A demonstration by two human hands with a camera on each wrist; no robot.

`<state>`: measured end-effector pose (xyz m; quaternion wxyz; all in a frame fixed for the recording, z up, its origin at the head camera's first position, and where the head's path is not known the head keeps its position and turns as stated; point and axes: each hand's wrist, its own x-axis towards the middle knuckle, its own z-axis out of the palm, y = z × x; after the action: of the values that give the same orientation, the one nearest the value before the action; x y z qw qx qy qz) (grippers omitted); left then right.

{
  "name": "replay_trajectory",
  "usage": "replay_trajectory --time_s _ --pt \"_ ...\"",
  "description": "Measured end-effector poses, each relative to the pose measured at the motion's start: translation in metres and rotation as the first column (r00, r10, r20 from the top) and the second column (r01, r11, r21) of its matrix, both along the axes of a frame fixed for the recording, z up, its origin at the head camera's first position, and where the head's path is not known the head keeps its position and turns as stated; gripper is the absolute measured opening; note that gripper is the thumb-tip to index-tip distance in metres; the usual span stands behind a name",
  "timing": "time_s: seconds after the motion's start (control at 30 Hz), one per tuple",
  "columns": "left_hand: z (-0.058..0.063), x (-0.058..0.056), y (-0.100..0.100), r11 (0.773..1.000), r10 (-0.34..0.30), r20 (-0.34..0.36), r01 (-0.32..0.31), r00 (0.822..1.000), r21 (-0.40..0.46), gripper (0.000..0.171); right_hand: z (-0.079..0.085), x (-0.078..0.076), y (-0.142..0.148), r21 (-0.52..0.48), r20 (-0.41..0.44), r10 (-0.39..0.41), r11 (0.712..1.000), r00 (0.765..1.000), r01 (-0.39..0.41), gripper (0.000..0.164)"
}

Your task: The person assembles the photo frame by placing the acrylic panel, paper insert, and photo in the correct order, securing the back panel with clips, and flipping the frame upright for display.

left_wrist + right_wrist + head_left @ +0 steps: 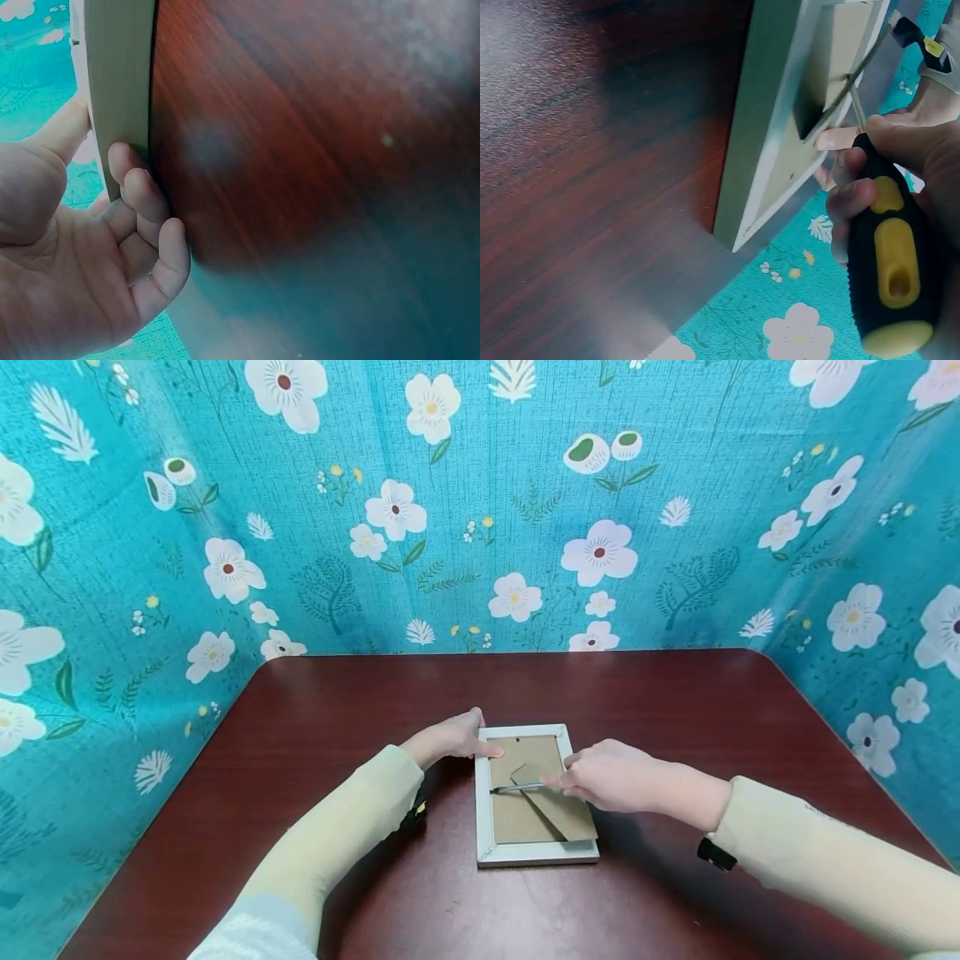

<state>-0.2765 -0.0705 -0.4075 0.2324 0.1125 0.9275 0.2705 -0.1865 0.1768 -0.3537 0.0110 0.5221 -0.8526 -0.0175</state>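
A picture frame (485, 827) with a pale rim lies face down on the table, showing its brown backing board (513, 822). From the backing a brown easel leg (570, 814) stands partly raised. My left hand (456, 737) grips the frame's upper left edge, thumb over the rim and fingers along the outer side. In my right hand (615, 774) is a screwdriver (892, 255) with a black and yellow handle. Its thin shaft (517, 787) reaches across the backing, and the tip meets the left inner edge of the rim.
Under the frame is a dark red-brown table (360, 693) with rounded far corners. A blue flowered cloth (465, 552) hangs behind it and along both sides. A small black device (716, 853) sits on the right wrist.
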Motion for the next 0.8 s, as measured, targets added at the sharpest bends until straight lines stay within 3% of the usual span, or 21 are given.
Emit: replay_trajectory --time_s 0.13,0.27,0.6,0.8 --pt "-0.001 0.000 -0.001 1.000 -0.006 -0.002 0.006 1.000 0.007 0.047 -0.005 0.001 0.000 0.029 0.002 -0.023 0.999 1.000 0.023 0.036" --pt "-0.001 -0.001 -0.002 1.000 -0.008 -0.003 0.008 1.000 0.010 0.047 -0.011 0.002 0.002 0.040 -0.049 -0.014 0.999 0.999 0.016 0.039" --pt "0.002 -0.002 -0.001 1.000 -0.007 -0.006 0.007 1.000 0.001 0.047 -0.021 0.000 0.021 -0.162 -0.025 -0.083 0.984 0.996 0.078 0.037" --pt "-0.001 -0.002 -0.003 1.000 -0.027 -0.010 0.027 1.000 -0.006 0.048 -0.018 0.006 0.030 -0.187 -0.029 -0.110 0.977 0.994 0.103 0.044"
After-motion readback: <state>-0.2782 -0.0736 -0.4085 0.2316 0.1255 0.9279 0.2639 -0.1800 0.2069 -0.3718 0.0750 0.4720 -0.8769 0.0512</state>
